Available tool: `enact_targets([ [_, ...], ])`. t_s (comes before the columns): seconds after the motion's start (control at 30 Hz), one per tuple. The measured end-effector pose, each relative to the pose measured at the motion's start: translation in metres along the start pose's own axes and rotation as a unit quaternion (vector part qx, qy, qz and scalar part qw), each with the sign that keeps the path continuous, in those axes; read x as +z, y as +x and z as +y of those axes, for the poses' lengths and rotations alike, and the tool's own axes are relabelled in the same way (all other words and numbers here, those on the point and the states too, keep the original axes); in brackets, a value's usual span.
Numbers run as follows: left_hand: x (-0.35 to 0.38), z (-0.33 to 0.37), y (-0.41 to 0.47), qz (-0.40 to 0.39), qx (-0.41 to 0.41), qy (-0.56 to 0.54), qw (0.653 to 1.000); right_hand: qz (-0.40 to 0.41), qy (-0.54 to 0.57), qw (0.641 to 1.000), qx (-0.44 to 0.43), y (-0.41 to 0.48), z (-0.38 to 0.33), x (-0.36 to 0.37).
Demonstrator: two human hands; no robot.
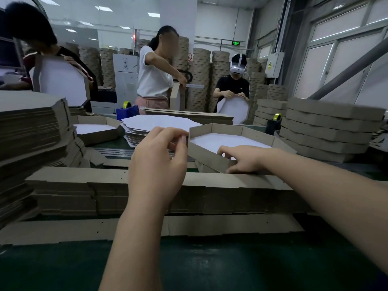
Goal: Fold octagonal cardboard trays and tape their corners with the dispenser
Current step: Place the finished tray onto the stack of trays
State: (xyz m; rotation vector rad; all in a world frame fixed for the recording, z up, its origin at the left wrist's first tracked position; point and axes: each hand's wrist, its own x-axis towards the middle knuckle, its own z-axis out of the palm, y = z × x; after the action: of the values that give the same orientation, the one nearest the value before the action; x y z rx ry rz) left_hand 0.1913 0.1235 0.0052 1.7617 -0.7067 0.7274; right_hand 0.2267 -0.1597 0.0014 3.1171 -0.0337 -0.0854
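Note:
A folded octagonal tray [210,153], brown walls and white floor, sits tilted on a pile of flat cardboard in front of me. My right hand [243,159] grips its near wall, fingers inside and thumb outside. My left hand [159,158] is raised at the tray's left corner, fingers curled, thumb and forefinger pinching at the corner edge. Whether tape is between those fingers I cannot tell. A blue tape dispenser [126,111] with a yellow roll stands across the table. A second, dark dispenser [276,118] stands at the far right.
Flat blanks [31,127] tower at the left, and a white-faced pile [156,122] lies behind my left hand. Finished trays [331,127] are stacked at right. Another folded tray [96,131] sits left of centre. Long cardboard stacks [84,192] cross the green table [189,267]. Three people work opposite.

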Motion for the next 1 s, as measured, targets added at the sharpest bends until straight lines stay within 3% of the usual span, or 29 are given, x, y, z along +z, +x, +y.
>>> enact_targets([
  [0.37, -0.002, 0.000, 0.000, -0.008, -0.008, 0.009, 1.000, 0.058, -0.090, 0.993, 0.049, -0.013, 0.000, -0.003],
  [0.77, -0.002, -0.002, 0.000, -0.007, -0.012, 0.004, 1.000, 0.016, -0.044, 0.997, 0.061, -0.018, -0.003, -0.001],
  [1.0, -0.003, -0.003, 0.001, -0.010, -0.014, 0.012, 1.000, 0.156, -0.117, 0.978, 0.072, -0.002, -0.023, -0.012],
])
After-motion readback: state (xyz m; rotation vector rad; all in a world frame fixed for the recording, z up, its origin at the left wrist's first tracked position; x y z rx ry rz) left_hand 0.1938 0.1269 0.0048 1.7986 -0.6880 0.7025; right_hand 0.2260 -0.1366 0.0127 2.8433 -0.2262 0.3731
